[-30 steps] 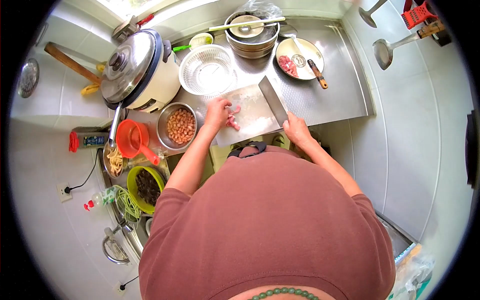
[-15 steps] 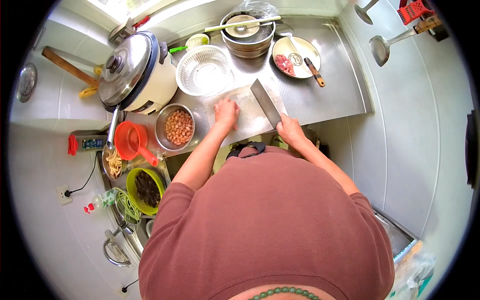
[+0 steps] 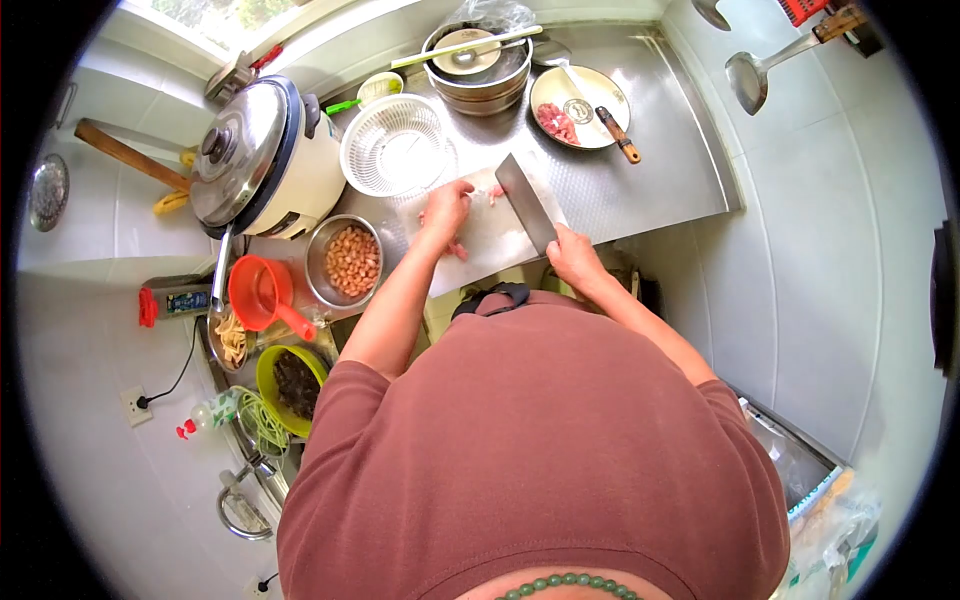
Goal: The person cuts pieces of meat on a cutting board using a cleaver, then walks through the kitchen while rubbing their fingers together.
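My right hand [image 3: 575, 254] is closed round the handle of a cleaver [image 3: 525, 203], whose broad blade stands over the right part of the pale cutting board [image 3: 495, 235]. Small pieces of raw meat [image 3: 495, 193] lie beside the blade. My left hand [image 3: 447, 207] is over the board's left part with its fingers bent together; what is under them, if anything, is hidden. More meat [image 3: 456, 249] shows just below that hand. A plate [image 3: 603, 92] behind the board carries a pile of cut meat and a knife with a brown handle.
A white colander [image 3: 393, 145], a steel bowl of beans [image 3: 352, 262] and a large lidded cooker [image 3: 265, 160] stand to the left, with a red dipper [image 3: 262, 291] and a green bowl [image 3: 292, 390] nearer. Stacked pots [image 3: 480, 80] stand at the back.
The view has shifted slightly. My left hand has moved a little away from me on the board, and pieces of meat now show near the blade. The cleaver remains in my right hand.
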Demonstrator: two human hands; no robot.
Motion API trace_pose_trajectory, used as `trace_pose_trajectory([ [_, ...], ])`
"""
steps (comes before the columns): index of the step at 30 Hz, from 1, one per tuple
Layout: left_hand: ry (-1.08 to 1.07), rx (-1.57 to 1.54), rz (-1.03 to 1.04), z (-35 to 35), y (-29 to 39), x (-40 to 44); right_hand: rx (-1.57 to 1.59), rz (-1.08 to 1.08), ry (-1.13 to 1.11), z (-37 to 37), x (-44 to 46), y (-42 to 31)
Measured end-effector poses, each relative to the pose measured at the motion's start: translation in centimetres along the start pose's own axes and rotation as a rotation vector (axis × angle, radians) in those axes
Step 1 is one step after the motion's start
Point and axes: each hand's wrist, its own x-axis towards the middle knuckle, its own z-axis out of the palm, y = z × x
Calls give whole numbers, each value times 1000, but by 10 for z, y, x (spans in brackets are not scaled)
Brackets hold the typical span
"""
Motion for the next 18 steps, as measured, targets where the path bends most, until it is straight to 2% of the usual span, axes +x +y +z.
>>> trace_pose_trajectory([
  [3, 33, -38, -22, -20, -15, -6, 32, -1, 9, -5, -6, -7],
  [4, 172, 36, 143, -25, -21, -10, 32, 5, 12, -5, -7, -9],
  [8, 136, -27, -15, -43, -32, -23, 30, -21, -7, -4, -5, -14],
  [11, 113, 90, 22, -44, -38, -34, 18, -81, 3, 2, 0, -13],
  [17, -67, 243, -274, -46, 15, -55, -30, -78, -35, 2, 2, -14],
  [18, -71, 241, -272, -42, 13, -54, -44, -66, -19, 1, 0, -15],
])
